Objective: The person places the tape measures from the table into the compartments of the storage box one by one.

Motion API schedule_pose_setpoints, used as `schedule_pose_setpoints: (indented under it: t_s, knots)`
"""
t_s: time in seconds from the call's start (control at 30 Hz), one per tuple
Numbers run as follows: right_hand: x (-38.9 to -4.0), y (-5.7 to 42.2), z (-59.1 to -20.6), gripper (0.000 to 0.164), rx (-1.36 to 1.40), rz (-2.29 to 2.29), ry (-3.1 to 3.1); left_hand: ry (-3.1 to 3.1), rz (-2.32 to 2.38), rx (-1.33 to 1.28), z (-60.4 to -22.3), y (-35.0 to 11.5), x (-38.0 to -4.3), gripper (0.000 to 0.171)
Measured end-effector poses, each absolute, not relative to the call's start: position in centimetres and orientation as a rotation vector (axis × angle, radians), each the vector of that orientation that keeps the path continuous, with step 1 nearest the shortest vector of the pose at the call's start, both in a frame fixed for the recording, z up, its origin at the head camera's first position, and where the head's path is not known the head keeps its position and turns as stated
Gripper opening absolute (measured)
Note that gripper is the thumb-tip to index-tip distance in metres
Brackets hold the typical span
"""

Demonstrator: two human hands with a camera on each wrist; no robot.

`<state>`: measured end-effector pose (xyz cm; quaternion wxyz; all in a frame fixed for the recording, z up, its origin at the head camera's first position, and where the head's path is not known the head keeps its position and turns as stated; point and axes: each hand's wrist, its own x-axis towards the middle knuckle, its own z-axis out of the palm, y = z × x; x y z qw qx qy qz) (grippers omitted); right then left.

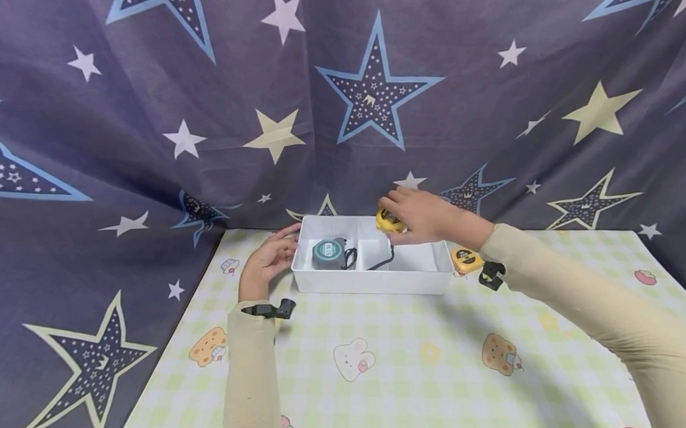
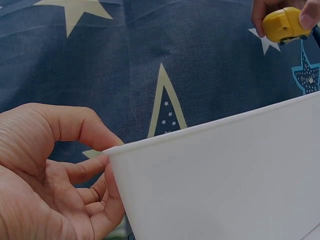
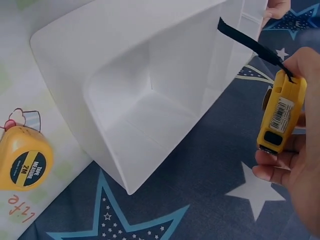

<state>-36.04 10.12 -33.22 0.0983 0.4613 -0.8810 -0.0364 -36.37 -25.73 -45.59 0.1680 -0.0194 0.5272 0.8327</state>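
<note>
A white divided box [image 1: 375, 281] stands near the far side of the table. My left hand [image 1: 269, 259] holds its left end; in the left wrist view a fingertip meets the rim corner while other curled fingers lie against the wall. Above the box, my right hand [image 1: 426, 215] grips a yellow tape measure [image 3: 282, 115] between thumb and fingers. Its black wrist strap [image 3: 247, 39] hangs down toward the box. A grey tape measure [image 1: 327, 254] with a teal label and dark strap lies in the left compartment.
Another yellow tape measure [image 1: 466, 260], marked 2M in the right wrist view, lies on the table just right of the box. A checked cloth [image 1: 397, 390] with cartoon prints covers the table. Behind hangs a dark star-patterned curtain [image 1: 341, 169].
</note>
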Motion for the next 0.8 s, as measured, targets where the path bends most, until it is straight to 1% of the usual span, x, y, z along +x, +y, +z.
schedule_pose_setpoints:
  t_s: [0.27,0.47,0.57,0.8]
  knots:
    - [-36.1,9.6,-33.7,0.051,1.393,-0.139,-2.605,1.501,2.367,-0.052,-45.4,-25.7,-36.3,0.075]
    - [-36.1,9.2,-34.0,0.053,1.394,-0.146,-2.619,1.491,2.371,-0.042,-45.4,-25.7,-36.2,0.076]
    - [-36.2,8.9,-34.1,0.052,1.391,-0.141,-2.629,1.495,2.375,-0.037,-45.4,-25.7,-36.2,0.078]
    - [-36.4,7.9,-34.0,0.051,1.377,-0.135,-2.626,1.51,2.373,-0.059,-45.4,-25.8,-36.2,0.077]
